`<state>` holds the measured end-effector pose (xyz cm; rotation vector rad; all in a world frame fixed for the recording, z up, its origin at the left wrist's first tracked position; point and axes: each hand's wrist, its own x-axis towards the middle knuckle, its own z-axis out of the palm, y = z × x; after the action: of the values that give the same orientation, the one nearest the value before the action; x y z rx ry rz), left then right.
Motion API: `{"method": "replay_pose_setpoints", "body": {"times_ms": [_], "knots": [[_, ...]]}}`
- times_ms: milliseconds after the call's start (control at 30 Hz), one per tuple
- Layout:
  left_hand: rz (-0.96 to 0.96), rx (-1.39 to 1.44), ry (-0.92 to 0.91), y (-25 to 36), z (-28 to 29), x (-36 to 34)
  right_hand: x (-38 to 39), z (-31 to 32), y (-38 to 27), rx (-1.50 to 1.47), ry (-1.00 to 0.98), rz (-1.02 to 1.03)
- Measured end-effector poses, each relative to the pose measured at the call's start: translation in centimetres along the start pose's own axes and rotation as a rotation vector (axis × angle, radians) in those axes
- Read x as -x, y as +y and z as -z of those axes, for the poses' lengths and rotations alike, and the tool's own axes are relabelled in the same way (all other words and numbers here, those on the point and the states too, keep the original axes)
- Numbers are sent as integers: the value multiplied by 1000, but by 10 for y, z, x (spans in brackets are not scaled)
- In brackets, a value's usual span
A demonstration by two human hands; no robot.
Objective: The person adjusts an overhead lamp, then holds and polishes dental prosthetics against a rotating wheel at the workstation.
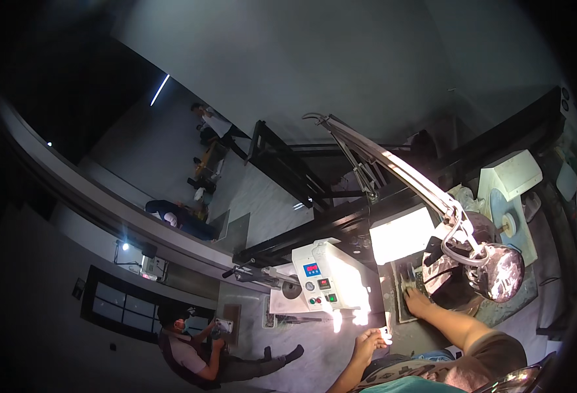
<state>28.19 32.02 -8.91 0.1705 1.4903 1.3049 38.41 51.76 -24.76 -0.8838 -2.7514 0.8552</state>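
At the bench's near edge my left hand (367,343) is closed in a pinch around a small white piece (386,335). The piece is overexposed, so its kind does not show. My right hand (418,302) reaches forward, its fingers stretched out and resting at a grey, worn tray-like surface (403,317). Whatever lies under those fingertips is too small to make out. Just right of that hand is a desk lamp's round head (500,272), bright on its face. Left of both hands stands a white control box (320,281) with small displays and buttons.
The lamp's jointed arm (399,160) crosses above the bench. A bright white panel (403,236) stands behind the right hand. Farther right is a white machine with a pale blue disc (501,211). A seated person (187,347) is at the left; others sit farther back.
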Motion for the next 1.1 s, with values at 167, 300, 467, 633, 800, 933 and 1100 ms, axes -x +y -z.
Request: {"method": "replay_pose_setpoints", "body": {"times_ms": [167,300,467,633,800,933,1100], "knots": [[8,2,27,3,2,8,26,63,-31,-50,-333,-4],[-28,31,35,6,-6,6,31,83,-45,128,-262,-272],[-48,30,-27,4,-9,-1,7,60,-43,59,-318,-555],[-70,22,-43,13,-26,7,-12,-8,-25,281,-210,-640],[-91,-30,-53,11,-24,7,-6,29,-49,166,-66,-564],[-131,-75,-85,20,-35,13,-7,17,-46,-24,24,-603],[-160,-10,-79,15,-38,17,-2,-14,-9,-241,245,-629]]}}
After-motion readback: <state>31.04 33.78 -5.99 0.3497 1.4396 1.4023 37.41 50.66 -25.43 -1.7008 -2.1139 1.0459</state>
